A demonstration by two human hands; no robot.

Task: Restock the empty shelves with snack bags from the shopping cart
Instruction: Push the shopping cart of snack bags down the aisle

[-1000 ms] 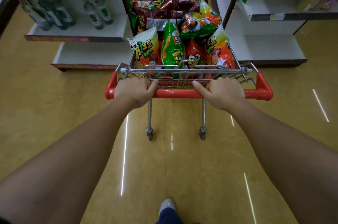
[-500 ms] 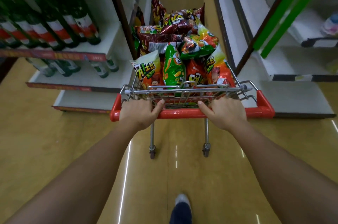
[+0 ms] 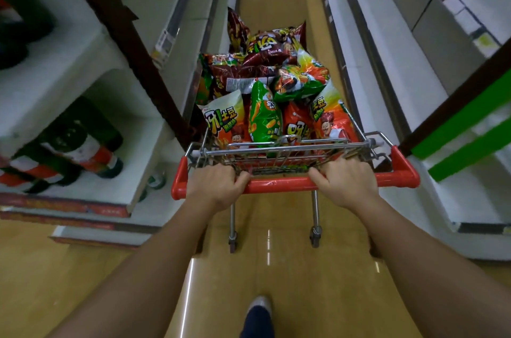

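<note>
A wire shopping cart [image 3: 398, 169] with a red handle bar stands in the aisle mouth, piled with snack bags [image 3: 265, 119] in green, orange, white and dark red. My left hand [image 3: 214, 185] grips the red handle at its left part, fingers curled over the bar. My right hand [image 3: 345, 181] grips the same bar at its right part. White shelves [image 3: 398, 55] run along the right of the aisle with bare boards; more white shelves [image 3: 177, 22] line the left.
A shelf end on the left holds dark green bottles [image 3: 80, 144] with red and white labels. A brown upright post [image 3: 132, 42] stands close to the cart's left front. A green post [image 3: 464, 127] borders the right shelf end. The tan floor [image 3: 271, 277] runs ahead between the shelves.
The cart has rolled forward into the aisle between the two shelf rows, and the shelf ends have come closer on both sides. Both hands keep their grip on the handle.
</note>
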